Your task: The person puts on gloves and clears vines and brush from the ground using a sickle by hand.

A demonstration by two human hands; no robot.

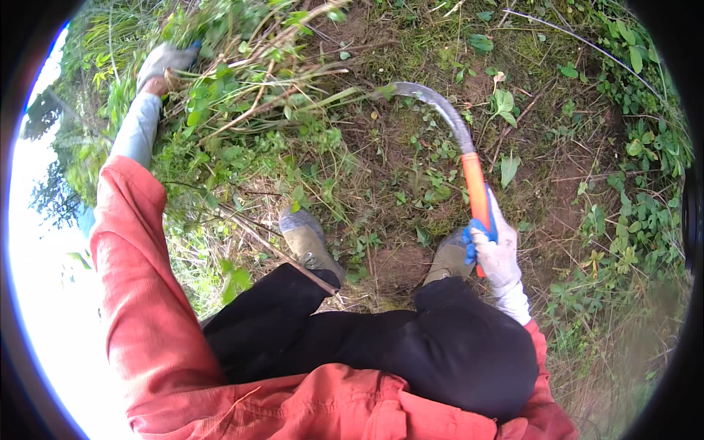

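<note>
My right hand (492, 245), in a pale glove with blue on its fingers, grips the orange handle (476, 190) of a sickle. Its curved metal blade (440, 107) arches up and to the left over the ground, its tip near some green stems. My left hand (168, 63), also gloved and somewhat blurred, is stretched out at the upper left. Beside it is a tangle of leafy weeds and woody stems (258, 82), reaching rightward towards the blade. The fingers of that hand are partly hidden, so its hold on the stems is unclear.
Both my boots (305, 236) stand on brown soil (404, 269) with short weeds. A dry stick (275, 250) slants across to my left leg. Leafy plants (632, 220) grow along the right side, and a long thin stem (594, 49) arcs at the upper right.
</note>
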